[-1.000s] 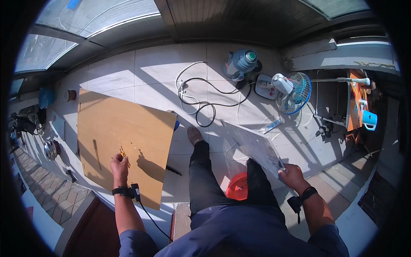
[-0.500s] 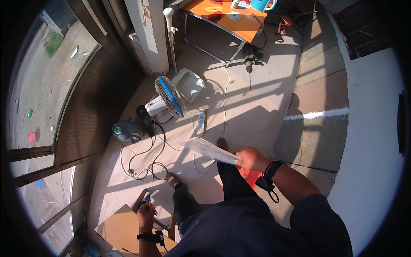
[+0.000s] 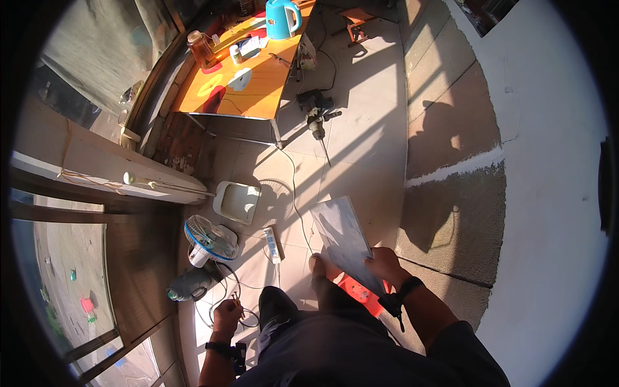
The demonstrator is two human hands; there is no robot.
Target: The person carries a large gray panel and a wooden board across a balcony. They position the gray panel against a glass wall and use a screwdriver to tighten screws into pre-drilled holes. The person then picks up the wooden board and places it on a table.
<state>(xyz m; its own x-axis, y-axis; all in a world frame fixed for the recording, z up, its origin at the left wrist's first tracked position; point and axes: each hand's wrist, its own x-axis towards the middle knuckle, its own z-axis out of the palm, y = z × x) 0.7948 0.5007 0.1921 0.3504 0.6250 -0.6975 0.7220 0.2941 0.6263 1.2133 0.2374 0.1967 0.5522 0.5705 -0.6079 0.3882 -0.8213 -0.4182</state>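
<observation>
My right hand grips the lower right edge of a flat, grey rectangular board. The board is tilted in front of my legs, with light and dark patches on its face. Partly under it, close to my right leg, is a red plastic piece, perhaps a stool. On the other side my left hand is closed round a few thin, yellowish stick-like pieces; they are too small to name exactly. Cables on the floor lie behind that hand.
A power strip, a fan and a white dustpan are on the floor ahead left. A power drill lies beside an orange table with a blue kettle. A white wall bounds the right.
My view has swung, bringing more of the orange table in. The board has turned so its broad face shows. My left hand has left the spot over the wooden stool, which is out of view.
</observation>
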